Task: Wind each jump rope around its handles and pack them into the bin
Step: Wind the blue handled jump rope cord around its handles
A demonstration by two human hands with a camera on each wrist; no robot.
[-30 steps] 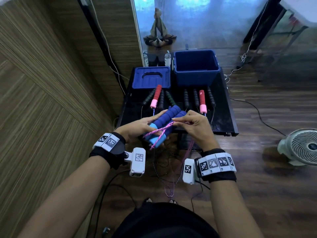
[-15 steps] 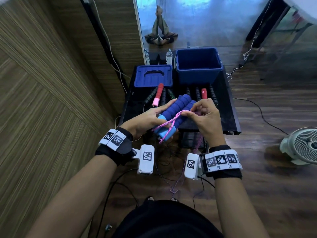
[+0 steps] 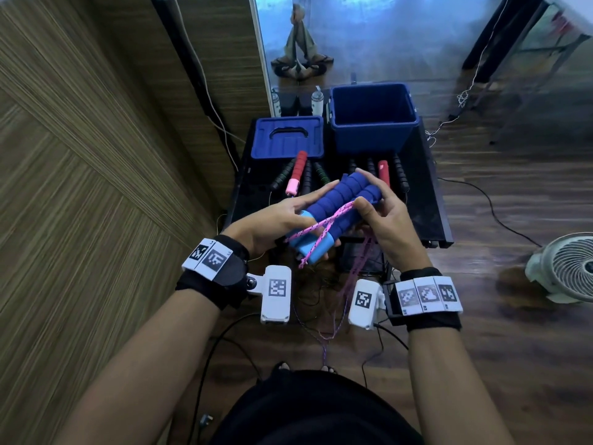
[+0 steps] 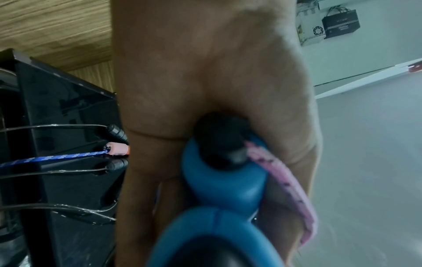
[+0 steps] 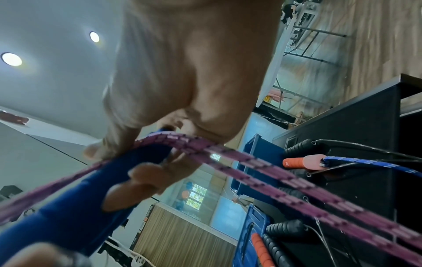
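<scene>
Left hand (image 3: 272,220) clamps both blue foam handles (image 3: 340,207) together so they stay paired; right hand (image 3: 382,220) pinches the pink rope (image 3: 324,224) against their far end, feeding wraps, slack hanging below the grip; blue bin (image 3: 373,136) sits open beyond, nothing visible inside

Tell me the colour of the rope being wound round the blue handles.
Pink rope with dark flecks, clearest in the right wrist view.

The bin (image 3: 372,141) stands open-topped at the counter's (image 3: 430,200) far right; between it and the hands lie rope handles (image 3: 398,175), with the lid (image 3: 288,138) to the left.
</scene>
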